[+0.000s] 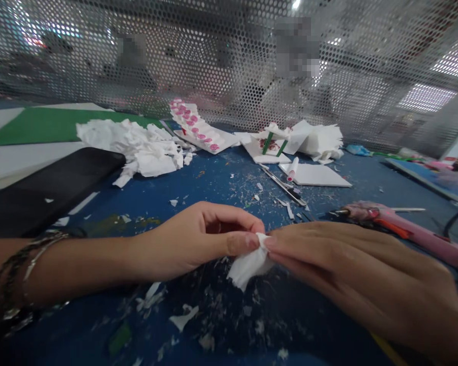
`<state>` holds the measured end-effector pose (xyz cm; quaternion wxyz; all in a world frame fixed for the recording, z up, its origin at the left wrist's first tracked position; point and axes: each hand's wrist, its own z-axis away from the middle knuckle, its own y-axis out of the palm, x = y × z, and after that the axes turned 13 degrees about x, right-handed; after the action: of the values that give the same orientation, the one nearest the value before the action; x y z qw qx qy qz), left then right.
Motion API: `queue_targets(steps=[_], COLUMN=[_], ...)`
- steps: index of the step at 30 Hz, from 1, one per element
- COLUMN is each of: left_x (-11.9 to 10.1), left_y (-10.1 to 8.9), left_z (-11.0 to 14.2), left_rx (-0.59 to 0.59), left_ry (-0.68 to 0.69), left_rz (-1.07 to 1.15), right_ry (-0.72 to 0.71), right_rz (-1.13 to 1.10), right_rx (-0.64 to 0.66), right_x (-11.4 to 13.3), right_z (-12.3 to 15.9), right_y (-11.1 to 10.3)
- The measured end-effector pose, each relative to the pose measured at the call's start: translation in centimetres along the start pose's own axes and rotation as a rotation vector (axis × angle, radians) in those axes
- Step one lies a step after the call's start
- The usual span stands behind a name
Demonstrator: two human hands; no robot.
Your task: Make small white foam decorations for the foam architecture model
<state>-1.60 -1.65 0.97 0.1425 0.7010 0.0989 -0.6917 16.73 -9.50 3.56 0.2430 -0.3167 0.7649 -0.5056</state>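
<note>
My left hand [198, 239] and my right hand [351, 274] meet over a blue table [221, 183], both pinching one small piece of white tissue paper [248, 267]. The left thumb and forefinger grip its top corner. The right fingers lie long and close together on its right side. The paper hangs crumpled below the fingertips. Bracelets [23, 269] circle my left wrist.
A heap of white tissue pieces [137, 147] lies at the back left beside a black sheet [49, 188] and a green sheet [41, 124]. White cards with pink dots [196, 129], a marker [292, 169], metal tools [284, 187] and a pink glue gun [408, 229] lie behind. A perforated metal screen [229, 56] walls the back.
</note>
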Motion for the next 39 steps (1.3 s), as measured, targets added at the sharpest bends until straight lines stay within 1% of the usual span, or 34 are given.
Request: queue_targets(steps=[3, 6, 7, 9, 12, 15, 19, 22, 26, 33, 36, 39], left_x=[-0.1, -0.2, -0.2, -0.2, 0.0, 0.2, 0.3, 0.3, 0.2, 0.3, 0.3, 0.2], left_y=[0.1, 0.2, 0.2, 0.2, 0.2, 0.2, 0.1, 0.1, 0.1, 0.1, 0.2, 0.3], left_z=[0.0, 0.0, -0.1, -0.1, -0.2, -0.2, -0.1, 0.1, 0.2, 0.0, 0.1, 0.2], left_rx=[0.012, 0.014, 0.011, -0.001, -0.049, -0.101, -0.121, -0.131, -0.131, -0.158, -0.161, -0.163], left_ry=[0.004, 0.009, 0.008, 0.008, 0.013, 0.052, 0.113, 0.149, 0.158, 0.173, 0.172, 0.12], left_rz=[0.008, -0.007, -0.027, -0.093, -0.216, -0.327, -0.505, -0.582, -0.567, -0.493, -0.501, -0.508], right_ry=[-0.002, -0.026, -0.01, 0.036, 0.106, 0.127, 0.144, 0.203, 0.277, 0.393, 0.415, 0.385], right_rz=[0.007, -0.002, -0.011, -0.033, -0.084, -0.121, -0.178, -0.246, -0.374, -0.557, -0.583, -0.579], right_rx=[0.011, 0.014, 0.029, 0.069, 0.131, 0.17, 0.236, 0.282, 0.317, 0.229, 0.233, 0.242], right_x=[0.0, -0.1, -0.2, -0.3, -0.4, -0.7, -0.9, -1.0, -0.8, -0.7, -0.7, -0.8], right_z=[-0.1, -0.4, -0.4, -0.6, -0.8, -0.9, -0.9, -0.9, -1.2, -1.4, -1.4, -1.4], right_y=[-0.1, 0.3, 0.5, 0.8, 1.1, 1.3, 1.4, 1.4, 1.1, 1.1, 1.2, 1.2])
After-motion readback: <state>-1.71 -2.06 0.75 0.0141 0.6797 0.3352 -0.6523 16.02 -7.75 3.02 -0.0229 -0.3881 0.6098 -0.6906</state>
